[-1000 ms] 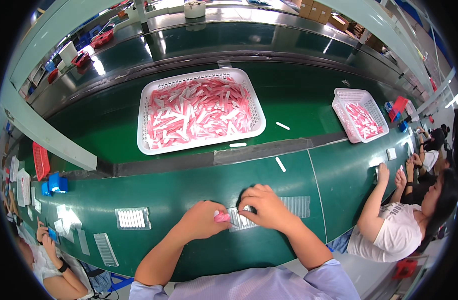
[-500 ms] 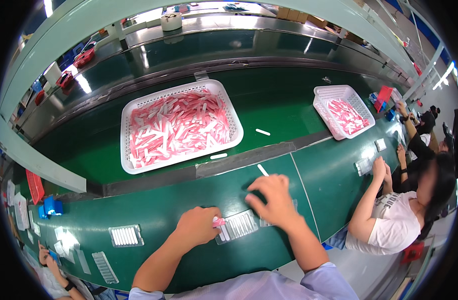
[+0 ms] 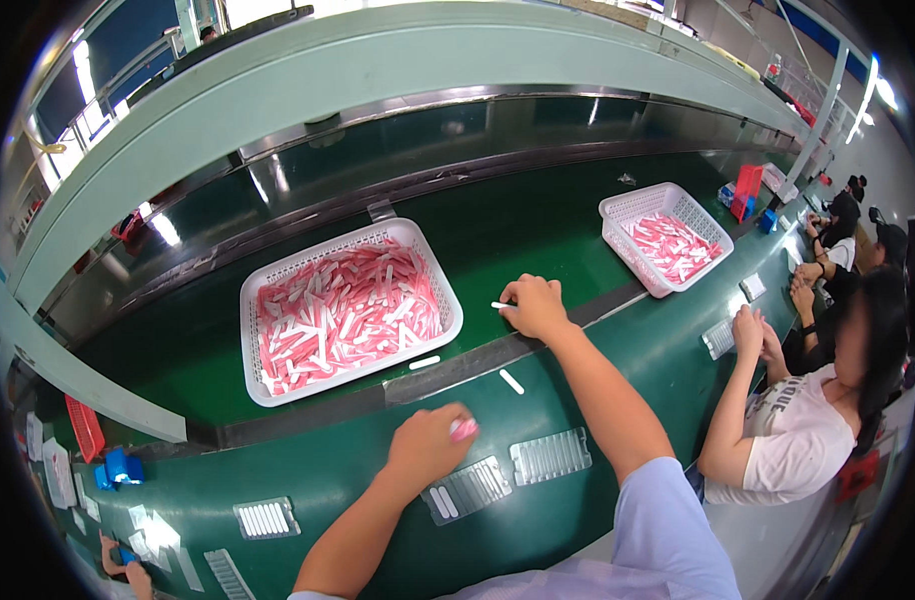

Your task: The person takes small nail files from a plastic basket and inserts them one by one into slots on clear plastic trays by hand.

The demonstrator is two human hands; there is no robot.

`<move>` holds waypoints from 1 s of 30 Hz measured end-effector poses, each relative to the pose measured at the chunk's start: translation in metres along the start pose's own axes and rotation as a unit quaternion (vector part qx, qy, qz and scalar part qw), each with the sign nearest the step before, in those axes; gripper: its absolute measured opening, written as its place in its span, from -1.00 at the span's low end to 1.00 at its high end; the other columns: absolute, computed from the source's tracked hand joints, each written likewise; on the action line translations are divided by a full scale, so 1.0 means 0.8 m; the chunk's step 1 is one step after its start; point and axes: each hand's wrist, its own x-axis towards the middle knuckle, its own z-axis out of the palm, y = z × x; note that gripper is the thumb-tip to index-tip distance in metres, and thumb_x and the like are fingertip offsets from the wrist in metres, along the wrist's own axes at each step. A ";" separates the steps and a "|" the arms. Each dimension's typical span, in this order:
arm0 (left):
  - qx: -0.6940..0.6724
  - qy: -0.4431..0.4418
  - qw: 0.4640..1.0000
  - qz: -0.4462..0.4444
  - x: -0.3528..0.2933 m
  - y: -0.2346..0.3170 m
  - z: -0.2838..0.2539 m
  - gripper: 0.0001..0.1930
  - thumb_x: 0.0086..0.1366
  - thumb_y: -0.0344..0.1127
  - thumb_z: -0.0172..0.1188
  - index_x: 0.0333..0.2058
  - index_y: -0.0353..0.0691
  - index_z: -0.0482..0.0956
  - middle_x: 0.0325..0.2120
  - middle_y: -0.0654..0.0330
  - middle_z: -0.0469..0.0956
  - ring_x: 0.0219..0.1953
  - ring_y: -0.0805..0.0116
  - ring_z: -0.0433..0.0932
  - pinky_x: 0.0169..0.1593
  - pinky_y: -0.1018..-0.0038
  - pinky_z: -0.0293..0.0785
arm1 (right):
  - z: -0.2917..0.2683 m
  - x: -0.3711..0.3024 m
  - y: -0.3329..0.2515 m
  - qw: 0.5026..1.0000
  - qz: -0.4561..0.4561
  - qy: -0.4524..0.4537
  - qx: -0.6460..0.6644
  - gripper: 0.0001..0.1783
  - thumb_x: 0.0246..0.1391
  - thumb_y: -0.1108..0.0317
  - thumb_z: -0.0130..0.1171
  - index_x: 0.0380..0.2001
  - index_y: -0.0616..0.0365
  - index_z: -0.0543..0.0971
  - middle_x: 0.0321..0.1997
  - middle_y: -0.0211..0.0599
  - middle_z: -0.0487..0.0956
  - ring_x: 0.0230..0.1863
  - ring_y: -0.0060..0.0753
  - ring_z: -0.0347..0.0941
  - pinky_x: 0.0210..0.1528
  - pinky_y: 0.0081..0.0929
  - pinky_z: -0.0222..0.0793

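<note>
My right hand (image 3: 538, 308) reaches onto the green belt and pinches a small white stick (image 3: 501, 305) at its end. Held over the worktop, my left hand (image 3: 430, 445) is closed round pink-and-white sticks (image 3: 464, 430), partly hidden by the fingers. Just below it lies a clear slotted plastic tray (image 3: 483, 482), with a few white sticks in its left slots. A second clear tray (image 3: 551, 457) is beside it on the right, with no sticks visible in it. One loose white stick (image 3: 513, 382) rests on the worktop between my hands.
A large white basket (image 3: 453, 315) heaped with pink and white sticks stands on the belt, another loose stick (image 3: 425, 362) near its front. Farther right is a smaller basket (image 3: 618, 245). A filled tray (image 3: 268, 518) lies left. Co-workers sit at both sides; a metal frame (image 3: 98, 375) spans above.
My right hand has moved forward from above the trays to the belt and taken hold of the white stick there. My left hand has lifted off the tray with its pink-and-white sticks. The view has shifted.
</note>
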 end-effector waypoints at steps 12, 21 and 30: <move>0.079 0.083 0.992 0.047 0.112 0.020 0.051 -0.71 0.24 -0.15 0.34 -0.08 0.01 0.72 -0.37 0.02 0.73 -0.27 -0.07 0.72 -0.16 0.05 0.62 | -0.033 -0.035 -0.046 0.979 -0.159 0.130 0.014 -0.87 0.15 0.32 0.31 -0.26 0.07 0.61 -0.06 -0.25 0.59 0.02 -0.12 0.51 0.15 -0.07 0.24; 0.023 0.004 0.998 0.061 0.119 0.014 0.016 -0.83 0.24 -0.17 0.32 -0.21 0.02 0.75 -0.35 0.01 0.73 -0.22 -0.07 0.70 -0.12 0.07 0.60 | -0.085 -0.187 -0.076 0.886 -0.358 0.278 0.098 -0.69 -0.08 0.50 0.42 -0.30 0.02 0.52 -0.22 -0.41 0.64 -0.25 -0.27 0.56 -0.06 -0.24 0.36; 0.068 0.250 0.922 0.287 -0.005 -0.027 -0.041 -0.83 0.09 -0.23 0.44 -0.39 0.01 0.60 -0.63 0.35 0.52 -0.56 0.33 0.54 -0.53 0.35 0.39 | -0.098 -0.215 -0.088 0.854 -0.398 0.328 0.067 -0.81 -0.09 0.40 0.43 -0.35 0.05 0.66 -0.28 -0.47 0.68 -0.30 -0.45 0.55 -0.19 -0.41 0.35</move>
